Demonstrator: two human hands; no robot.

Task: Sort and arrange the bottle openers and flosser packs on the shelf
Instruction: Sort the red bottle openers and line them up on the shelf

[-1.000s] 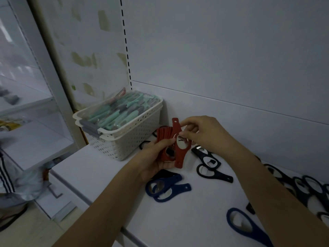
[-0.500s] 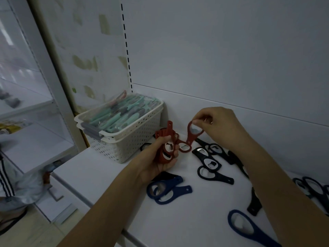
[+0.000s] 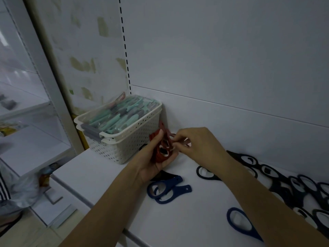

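Observation:
My left hand point(image 3: 156, 160) grips a stack of red bottle openers point(image 3: 162, 152) just right of the white basket point(image 3: 122, 141). My right hand point(image 3: 197, 144) pinches one more red opener point(image 3: 185, 142) against that stack. Flosser packs point(image 3: 117, 116) in teal and grey fill the basket. Two blue openers point(image 3: 167, 190) lie on the white shelf point(image 3: 187, 220) below my left hand. A third blue opener point(image 3: 240, 223) lies near the front right. Several black openers point(image 3: 277, 177) are spread along the back right.
The shelf's front edge point(image 3: 99, 205) runs diagonally at lower left, with a drop to the floor beyond. The white back panel point(image 3: 231, 122) rises right behind the openers. A neighbouring glass-fronted shelf unit point(image 3: 26, 122) stands to the left.
My right hand lifted a red opener away from the stack, then brought it back down against the stack in my left hand. The view shifted slightly left.

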